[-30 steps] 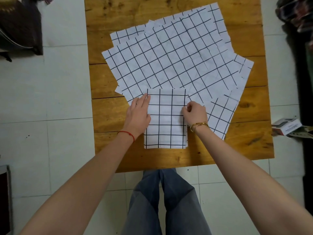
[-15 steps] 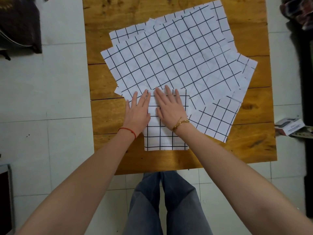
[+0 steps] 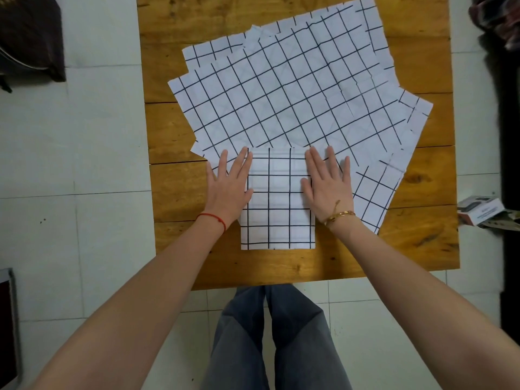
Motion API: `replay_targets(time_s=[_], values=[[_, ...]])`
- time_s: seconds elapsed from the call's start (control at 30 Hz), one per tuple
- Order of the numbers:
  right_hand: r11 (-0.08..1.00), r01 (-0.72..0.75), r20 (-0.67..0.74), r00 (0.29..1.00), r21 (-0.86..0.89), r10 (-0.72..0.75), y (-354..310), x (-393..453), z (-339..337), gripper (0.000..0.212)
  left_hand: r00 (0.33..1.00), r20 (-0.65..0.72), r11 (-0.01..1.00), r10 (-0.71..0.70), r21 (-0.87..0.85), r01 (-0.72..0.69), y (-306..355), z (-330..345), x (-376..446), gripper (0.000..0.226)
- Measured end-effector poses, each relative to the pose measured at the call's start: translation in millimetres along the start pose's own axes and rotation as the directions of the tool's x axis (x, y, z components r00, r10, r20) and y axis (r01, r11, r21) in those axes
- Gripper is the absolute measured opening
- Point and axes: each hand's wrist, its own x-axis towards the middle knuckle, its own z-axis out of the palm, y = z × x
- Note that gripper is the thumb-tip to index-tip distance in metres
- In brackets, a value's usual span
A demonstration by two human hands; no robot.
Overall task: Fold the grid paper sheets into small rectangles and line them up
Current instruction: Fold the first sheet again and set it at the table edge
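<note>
Both hands, left hand (image 3: 229, 187) and right hand (image 3: 327, 184), had spread flat apart across the folded sheet (image 3: 278, 204), pressing its creases before the next fold.

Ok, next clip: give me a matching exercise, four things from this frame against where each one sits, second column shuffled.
Things:
1. folded grid sheet
2. left hand
3. right hand
4. small box

Places:
A. on the floor, right of the wooden table
B. flat along the folded sheet's right edge
C. at the table's near edge, between the hands
D. flat along the folded sheet's left edge

Pairs: 1-C, 2-D, 3-B, 4-A
</note>
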Motion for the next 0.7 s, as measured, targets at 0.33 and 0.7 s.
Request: replay_targets(time_s=[0.33, 0.7], values=[[0.942, 0.334, 0.025, 0.942, 0.010, -0.334, -50.3, 20.4, -9.1, 0.062, 0.998, -0.043, 0.998, 0.049, 0.035, -0.047, -1.7, 3.5, -2.5, 0.080], [0.950, 0.308, 0.157, 0.942, -0.057, -0.296, -58.8, 23.2, -5.0, 0.078, 0.972, -0.010, 0.965, 0.235, 0.119, -0.232, -24.4, 27.5, -55.3, 0.065]])
